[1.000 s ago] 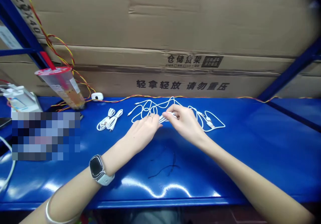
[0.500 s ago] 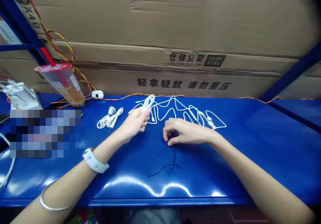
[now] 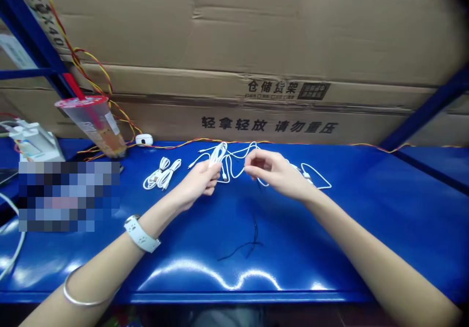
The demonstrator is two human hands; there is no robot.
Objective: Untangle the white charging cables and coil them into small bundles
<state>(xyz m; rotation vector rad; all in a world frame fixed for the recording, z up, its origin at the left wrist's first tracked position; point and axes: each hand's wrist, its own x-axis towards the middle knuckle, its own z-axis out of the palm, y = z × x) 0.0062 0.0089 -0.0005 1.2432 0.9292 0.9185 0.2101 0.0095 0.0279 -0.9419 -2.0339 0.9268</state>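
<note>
My left hand [image 3: 200,183] is closed around a folded bundle of white USB cable [image 3: 219,154], whose loops stick up past the thumb. My right hand [image 3: 269,170] is raised just to the right of it, thumb and fingertips pinched on a thin black twist tie, mostly hidden by the fingers. More black twist ties [image 3: 253,243] lie crossed on the blue surface nearer to me. Loose white cables [image 3: 234,173] spread behind both hands, partly covered by them. Left of my left hand rest two tied white cable bundles [image 3: 161,174].
A tilted plastic drink cup [image 3: 97,126] with a red straw stands at the back left, near a white earbud case [image 3: 144,140]. Red and yellow wires [image 3: 179,145] run along the back. Cardboard boxes [image 3: 227,38] form the rear wall; a blue shelf post [image 3: 421,112] rises at right.
My right hand has lifted from the twist ties on the surface and moved up toward the cable bundle, taking one tie along. My left hand keeps its hold on the bundle.
</note>
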